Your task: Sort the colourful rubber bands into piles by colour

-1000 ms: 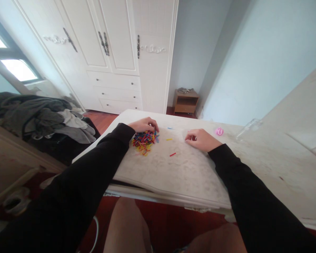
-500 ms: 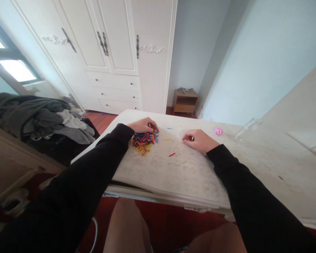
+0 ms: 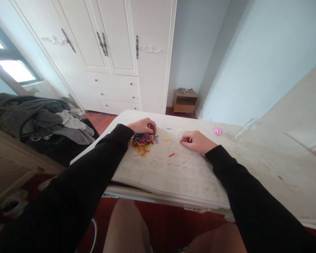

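Note:
Small, thin, brightly coloured clip-like pieces lie in a pile (image 3: 142, 143) on the left of the pale tabletop (image 3: 189, 179). My left hand (image 3: 143, 125) rests at the far edge of this pile, fingers curled down in a pinch; what is between the fingertips is hidden. Across from it, my right hand (image 3: 196, 141) lies on the table with thumb and fingers bent together. Whether it holds anything is too small to see. Between the hands are three single pieces apart from the pile: a blue one (image 3: 169, 128), a yellow one (image 3: 168, 140) and a red one (image 3: 171, 155).
A pink round object (image 3: 218, 131) sits beyond my right hand, with a clear glass-like object (image 3: 247, 128) to its right. Clothes (image 3: 42, 116) are heaped at the left. A white wardrobe (image 3: 118, 45) and a small wooden cabinet (image 3: 185, 102) stand behind the table.
My left fingers have drawn in slightly over the pile. My right hand has shifted a little to the left, its thumb and fingers closing together. The three single pieces stay in place.

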A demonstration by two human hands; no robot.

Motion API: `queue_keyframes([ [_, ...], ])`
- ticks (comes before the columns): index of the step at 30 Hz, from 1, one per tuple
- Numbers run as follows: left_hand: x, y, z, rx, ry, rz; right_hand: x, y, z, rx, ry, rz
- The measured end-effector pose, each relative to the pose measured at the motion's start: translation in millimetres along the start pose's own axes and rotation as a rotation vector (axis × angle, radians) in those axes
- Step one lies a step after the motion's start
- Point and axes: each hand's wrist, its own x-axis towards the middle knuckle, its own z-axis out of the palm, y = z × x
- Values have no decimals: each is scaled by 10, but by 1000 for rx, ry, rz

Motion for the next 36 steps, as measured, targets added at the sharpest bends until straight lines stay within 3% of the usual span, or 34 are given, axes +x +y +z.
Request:
queue_keyframes([
  [26, 47, 12, 24, -192, 17, -26, 5, -14, 13, 2, 17, -15],
  [36, 8, 17, -7, -82, -31, -66, 20, 31, 24, 3, 110, -16],
])
